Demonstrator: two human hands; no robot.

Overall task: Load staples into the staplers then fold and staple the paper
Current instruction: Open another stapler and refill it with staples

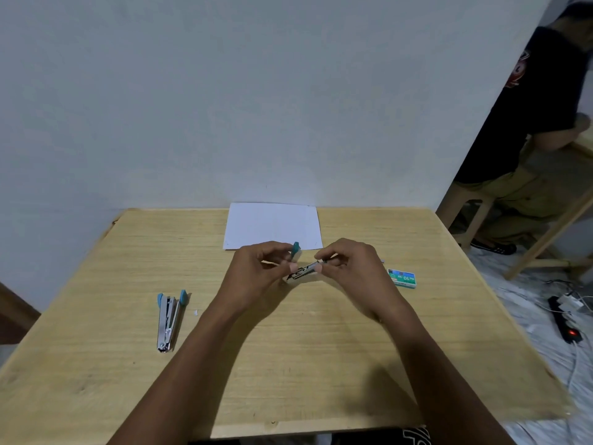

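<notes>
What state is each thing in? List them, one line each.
Held stapler: open, gripped by left hand, right hand pinching its metal track.
Other stapler: lying flat, swung open, untouched.
Paper: flat, unfolded.
Staple box: lying flat, right of the hands.
Power strip: red light on.

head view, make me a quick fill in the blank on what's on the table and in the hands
1. The open stapler lies on the table to the ____ of both hands.
2. The left hand and right hand together hold a small ____.
3. The sheet of paper near the wall is ____ in colour.
4. The staple box lies to the ____ of the right hand.
Missing words: left; stapler; white; right.
</notes>
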